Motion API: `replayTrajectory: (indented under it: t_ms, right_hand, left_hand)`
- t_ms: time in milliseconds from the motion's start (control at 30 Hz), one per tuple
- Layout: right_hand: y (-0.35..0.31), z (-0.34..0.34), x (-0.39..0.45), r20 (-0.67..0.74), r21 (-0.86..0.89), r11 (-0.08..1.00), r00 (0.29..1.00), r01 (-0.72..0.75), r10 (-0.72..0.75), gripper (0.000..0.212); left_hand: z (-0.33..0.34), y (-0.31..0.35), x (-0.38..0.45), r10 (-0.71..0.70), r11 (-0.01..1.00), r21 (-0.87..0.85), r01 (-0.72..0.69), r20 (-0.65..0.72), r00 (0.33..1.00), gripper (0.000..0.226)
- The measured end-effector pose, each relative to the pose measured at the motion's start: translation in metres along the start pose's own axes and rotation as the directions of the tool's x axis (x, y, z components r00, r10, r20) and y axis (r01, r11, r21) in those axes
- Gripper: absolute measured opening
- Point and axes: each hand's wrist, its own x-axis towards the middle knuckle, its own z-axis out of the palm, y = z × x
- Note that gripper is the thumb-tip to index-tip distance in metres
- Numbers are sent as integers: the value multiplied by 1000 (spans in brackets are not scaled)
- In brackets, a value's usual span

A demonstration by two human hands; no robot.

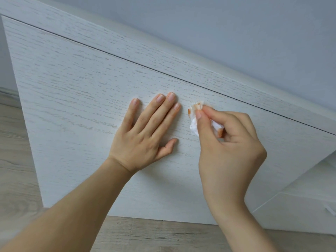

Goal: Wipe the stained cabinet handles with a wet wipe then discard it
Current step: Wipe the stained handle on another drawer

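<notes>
A white wood-grain cabinet door (76, 91) fills the head view. My left hand (145, 135) lies flat on the door, fingers spread, holding nothing. Just to its right, my right hand (229, 142) pinches a crumpled white wet wipe (195, 115) with orange stains and presses it against the door near the upper seam. A faint orange smear shows on the door around the tip of the wipe. No handle is visible; whatever is under the wipe is hidden.
The cabinet's top panel (163, 51) runs diagonally above the door seam, with a grey wall (236, 30) behind. Light wood-look floor (16, 160) lies at the left and below. Another white cabinet front (300, 211) stands at the lower right.
</notes>
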Motion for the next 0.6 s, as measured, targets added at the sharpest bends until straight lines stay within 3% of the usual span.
replayTrajectory:
  t_ms: [167,267,600]
  right_hand:
    - [-1,9,6,30,-148,987,998,63,-59,3]
    - [3,6,3,1,-115,992,999,53,-53,3]
    - [19,-19,2,-46,107,955,958,-278,284,12]
  left_hand:
    - [1,-1,-1,11,1000,13,-11,-12,1000,75]
    - [1,-1,-1,21,1000,7,-21,-11,1000,74]
    - [0,-3,-1,31,999,17,-31,15,999,74]
